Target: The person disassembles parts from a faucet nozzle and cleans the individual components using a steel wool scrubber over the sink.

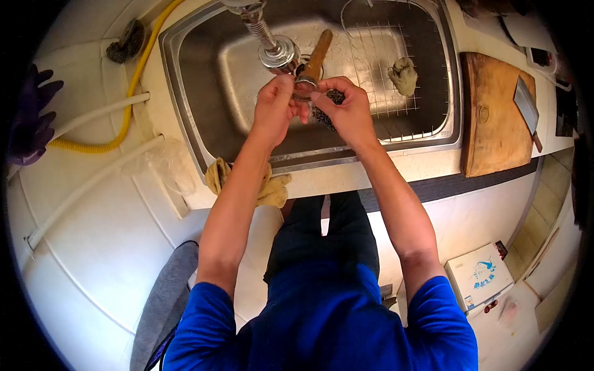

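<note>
Over the steel sink (238,80), my left hand (275,108) and my right hand (348,114) meet around a small round metal piece (304,88). The fingers of both hands are closed on its rim. Just beyond it, a brown wooden-looking handle (319,52) points up and away; whether it joins the round piece is hard to tell. A dark mesh scrubber (328,111) shows beside and under my right fingers. The chrome faucet (278,52) is right next to my left hand.
A wire rack (377,68) in the sink bears a greyish cloth or sponge (403,76). A cutting board (489,117) with a knife (526,105) lies at the right. A yellow cloth (272,188) hangs at the front edge. A yellow hose (133,93) runs at the left.
</note>
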`<state>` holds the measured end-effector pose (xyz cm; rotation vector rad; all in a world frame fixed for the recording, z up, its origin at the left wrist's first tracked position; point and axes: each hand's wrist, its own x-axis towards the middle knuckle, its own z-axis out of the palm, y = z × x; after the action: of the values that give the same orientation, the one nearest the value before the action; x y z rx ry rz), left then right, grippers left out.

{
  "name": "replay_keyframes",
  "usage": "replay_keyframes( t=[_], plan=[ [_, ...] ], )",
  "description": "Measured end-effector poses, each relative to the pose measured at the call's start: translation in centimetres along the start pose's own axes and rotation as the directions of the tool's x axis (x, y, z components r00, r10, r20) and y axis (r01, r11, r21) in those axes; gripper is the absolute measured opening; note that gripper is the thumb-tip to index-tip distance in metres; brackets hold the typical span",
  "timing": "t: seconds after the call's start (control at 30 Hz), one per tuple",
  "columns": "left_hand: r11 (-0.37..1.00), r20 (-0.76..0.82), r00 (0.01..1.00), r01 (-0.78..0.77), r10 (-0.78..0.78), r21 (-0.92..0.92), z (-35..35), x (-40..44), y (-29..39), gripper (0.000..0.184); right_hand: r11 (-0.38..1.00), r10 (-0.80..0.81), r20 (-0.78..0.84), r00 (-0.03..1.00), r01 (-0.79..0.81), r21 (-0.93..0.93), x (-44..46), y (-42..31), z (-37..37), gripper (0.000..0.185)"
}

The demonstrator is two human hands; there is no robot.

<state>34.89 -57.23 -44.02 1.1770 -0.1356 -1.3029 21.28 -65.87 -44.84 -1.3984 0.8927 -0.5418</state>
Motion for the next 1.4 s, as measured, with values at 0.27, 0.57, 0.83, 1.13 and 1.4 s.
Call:
replay_keyframes(
  t=[0.27, 0.57, 0.83, 1.13, 1.4],
  plan=[
    [0.992, 0.106, 0.993, -0.043, 0.055, -0.119, -1.2, -1.5, 0.8, 0.033, 0.984, 0.079, 0.133, 0.988, -0.098, 0.147, -0.4, -1.1, 0.7, 0.015],
    [0.956, 0.153, 0.982, -0.060, 0.108, -0.288, -1.9, -0.5, 1.6, 0.025, 0.923, 0.198, 0.149, 0.969, -0.236, 0.303, 2.4, -1.1, 1.6, 0.022],
    [0.987, 0.211, 0.977, 0.009, 0.026, -0.163, -4.6, 1.1, 2.5, 0.019, 0.861, 0.180, 0.264, 0.948, -0.281, 0.425, 2.5, -2.1, 2.1, 0.020],
    [0.997, 0.084, 0.995, -0.056, 0.060, -0.045, -2.3, 1.8, 1.7, 0.036, 0.635, -0.360, 0.270, 0.893, 0.447, -0.631, 2.2, -3.9, 3.3, 0.017],
    [0.872, 0.240, 0.970, 0.081, 0.043, -0.482, -3.5, 2.0, 0.3, 0.041, 0.983, -0.106, -0.166, 0.980, 0.078, -0.169, 1.5, -3.0, 0.4, 0.023]
  ],
)
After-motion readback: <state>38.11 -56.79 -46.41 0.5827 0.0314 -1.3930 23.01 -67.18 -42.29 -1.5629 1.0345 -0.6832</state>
